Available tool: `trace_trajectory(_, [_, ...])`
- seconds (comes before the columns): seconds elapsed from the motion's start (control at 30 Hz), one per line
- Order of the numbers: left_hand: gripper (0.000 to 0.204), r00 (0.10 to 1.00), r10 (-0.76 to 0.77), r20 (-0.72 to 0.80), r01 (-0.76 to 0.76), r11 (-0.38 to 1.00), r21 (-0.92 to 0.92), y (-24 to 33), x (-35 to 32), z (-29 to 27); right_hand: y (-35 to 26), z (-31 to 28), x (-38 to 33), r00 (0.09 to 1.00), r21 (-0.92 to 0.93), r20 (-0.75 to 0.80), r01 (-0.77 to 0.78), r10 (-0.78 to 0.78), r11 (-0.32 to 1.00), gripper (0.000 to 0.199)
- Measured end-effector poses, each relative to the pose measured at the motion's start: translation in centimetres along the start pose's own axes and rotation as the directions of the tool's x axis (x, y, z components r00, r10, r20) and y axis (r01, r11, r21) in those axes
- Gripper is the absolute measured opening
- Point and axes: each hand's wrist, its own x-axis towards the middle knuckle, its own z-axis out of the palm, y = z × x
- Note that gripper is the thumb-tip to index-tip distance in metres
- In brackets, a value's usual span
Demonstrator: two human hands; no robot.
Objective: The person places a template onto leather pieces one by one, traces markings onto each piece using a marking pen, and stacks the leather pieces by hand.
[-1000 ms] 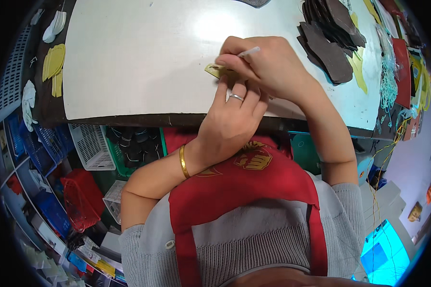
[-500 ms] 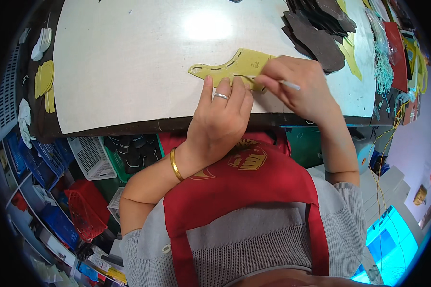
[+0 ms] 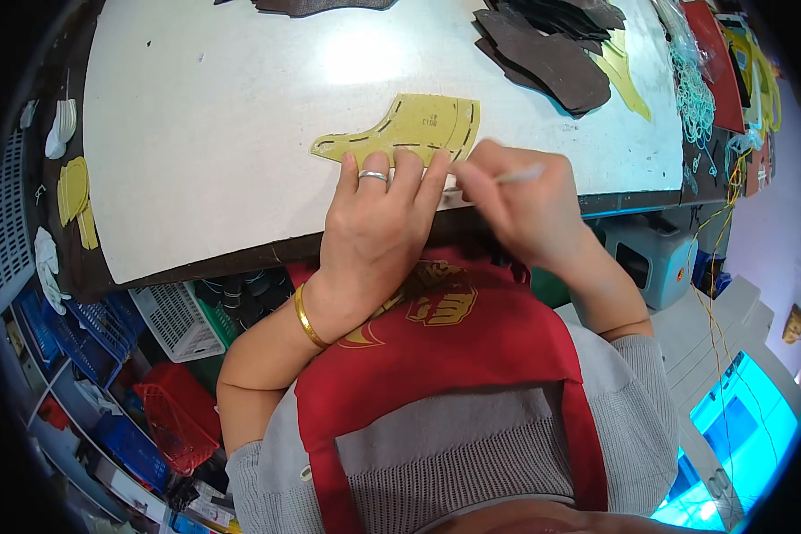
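A yellow shoe-part template [image 3: 414,123] with slots along its outline lies flat near the front edge of the white table [image 3: 196,160]. My left hand [image 3: 374,222], with a ring on one finger, rests its outstretched fingertips on the template's lower edge. Pinched in my right hand [image 3: 534,205] is a thin white pen-like marker [image 3: 521,174], slightly blurred. Its tip is hidden behind my fingers, close to the template's lower right corner. Whatever lies under the template cannot be made out.
Dark brown cut pieces [image 3: 547,71] are stacked at the back right, over another yellow template [image 3: 627,80]. A further dark piece [image 3: 325,5] shows at the far edge. Yellow pieces [image 3: 73,191] lie left; tangled teal cord [image 3: 694,98] hangs right. Baskets [image 3: 178,320] stand below.
My right hand has moved down from the template's slots to its lower right corner, marker still held. My left fingers have come closer together along the lower edge. The view has shifted.
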Motion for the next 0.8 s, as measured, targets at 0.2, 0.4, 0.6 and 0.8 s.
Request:
trace_trajectory(0.2, [0.031, 0.993, 0.046, -0.112, -0.036, 0.995, 0.096, -1.3, 0.5, 0.3, 3.3, 0.3, 5.2, 0.963, 0.056, -0.112, -0.239, 0.244, 0.97, 0.029])
trace_trajectory(0.4, [0.016, 0.909, 0.252, -0.331, -0.273, 0.962, -0.017, -4.8, 3.7, 0.1, 4.6, -3.1, 3.8, 0.955, 0.313, -0.001, -0.28, 0.295, 0.908, 0.027])
trace_trajectory(0.6, [0.033, 0.975, -0.04, -0.219, 0.056, 0.996, 0.067, -11.9, 7.7, 1.7, 12.2, -8.2, 1.2, 0.819, 0.0, -0.467, -0.377, 0.333, 0.926, 0.026])
trace_trajectory(0.8, [0.042, 0.997, 0.013, -0.078, -0.02, 0.995, -0.094, -2.3, -0.5, -0.3, 5.7, -3.6, 1.6, 0.895, 0.508, -0.183, -0.268, 0.407, 0.818, 0.025])
